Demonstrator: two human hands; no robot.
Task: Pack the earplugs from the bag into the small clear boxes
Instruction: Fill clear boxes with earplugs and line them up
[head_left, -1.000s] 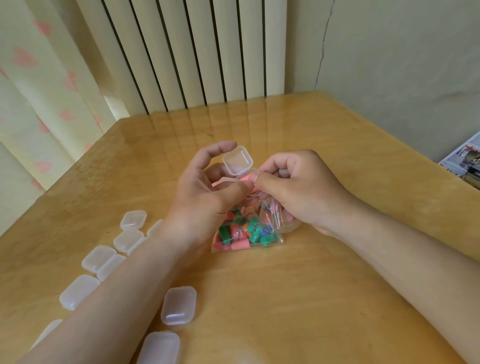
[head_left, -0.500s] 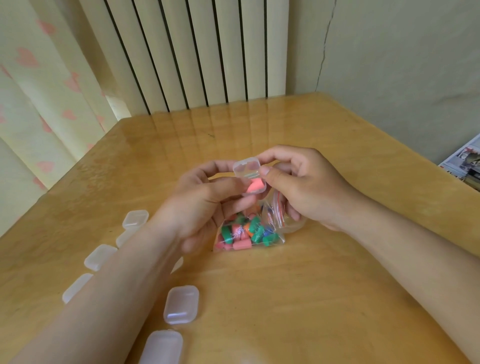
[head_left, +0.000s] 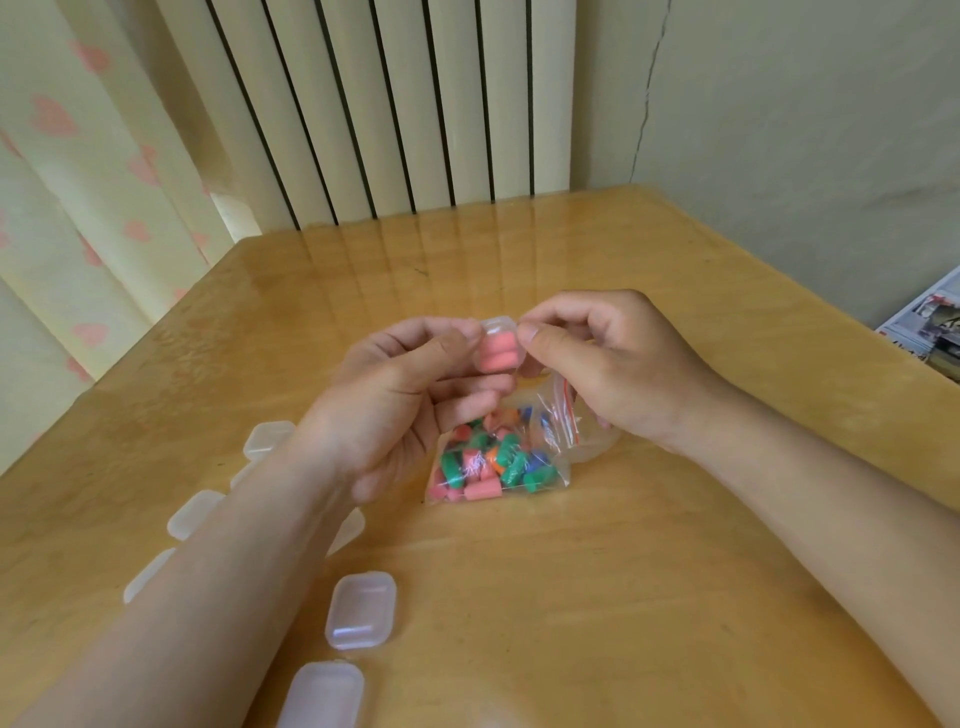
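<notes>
Since a second ago the lid (head_left: 498, 328) is coming down on the small clear box (head_left: 497, 349), at the centre of the frame above the bag (head_left: 519, 467). The left hand (head_left: 395, 400) and the right hand (head_left: 618, 364) are both pinching it, probably to press it shut. It is standing on end, long axis up the frame; two pink earplugs (head_left: 496, 358) are lying across inside.

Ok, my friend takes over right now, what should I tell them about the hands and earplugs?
Left hand: grips a small clear box holding pink earplugs.
Right hand: pinches that box's top, lid looks down.
Bag of earplugs lies on the table under the hands, plenty inside.
Spare boxes lie shut at the left.
Done: this box filled.
Left: set it down, fill the spares.
</notes>
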